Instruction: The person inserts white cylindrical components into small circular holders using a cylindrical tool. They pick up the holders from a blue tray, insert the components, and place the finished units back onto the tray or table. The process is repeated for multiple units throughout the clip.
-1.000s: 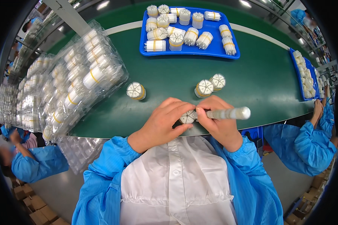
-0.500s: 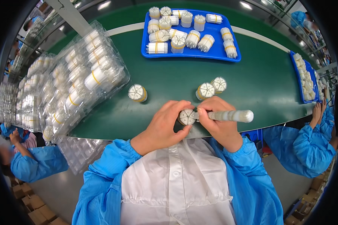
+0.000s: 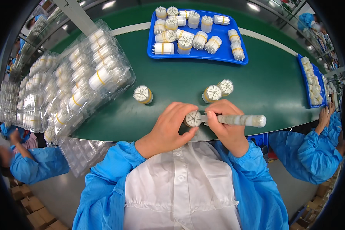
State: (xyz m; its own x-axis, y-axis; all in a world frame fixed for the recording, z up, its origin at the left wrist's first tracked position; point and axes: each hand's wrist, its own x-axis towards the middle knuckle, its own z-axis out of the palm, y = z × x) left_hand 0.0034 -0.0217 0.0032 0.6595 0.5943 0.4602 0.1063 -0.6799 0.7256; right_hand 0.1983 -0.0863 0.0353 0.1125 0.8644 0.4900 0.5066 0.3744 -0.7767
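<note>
My left hand (image 3: 166, 125) curls its thumb and fingers around a white cylinder (image 3: 194, 119), whose round end, split into wedge-shaped segments, faces up. In my right hand (image 3: 230, 128) is a tool with a thick, pale, translucent handle (image 3: 246, 120). Its flat grey tip points left at the cylinder's edge; whether they touch I cannot tell. Just beyond my right hand, two similar cylinders, a nearer one (image 3: 212, 94) and a farther one (image 3: 226, 87), stand side by side with yellow bands. Another banded cylinder (image 3: 143, 94) stands alone to the left.
A blue tray (image 3: 199, 58) at the back holds several banded cylinders, some upright, some lying. Clear plastic blister trays (image 3: 120, 82) packed with cylinders are piled at the left. Another blue tray (image 3: 317, 104) sits far right, near a co-worker's hands (image 3: 323, 119). The green table's front edge (image 3: 99, 141) curves before me.
The tool and my right hand have shifted slightly to the right. My left hand keeps its hold on the cylinder. The whole view has moved a little.
</note>
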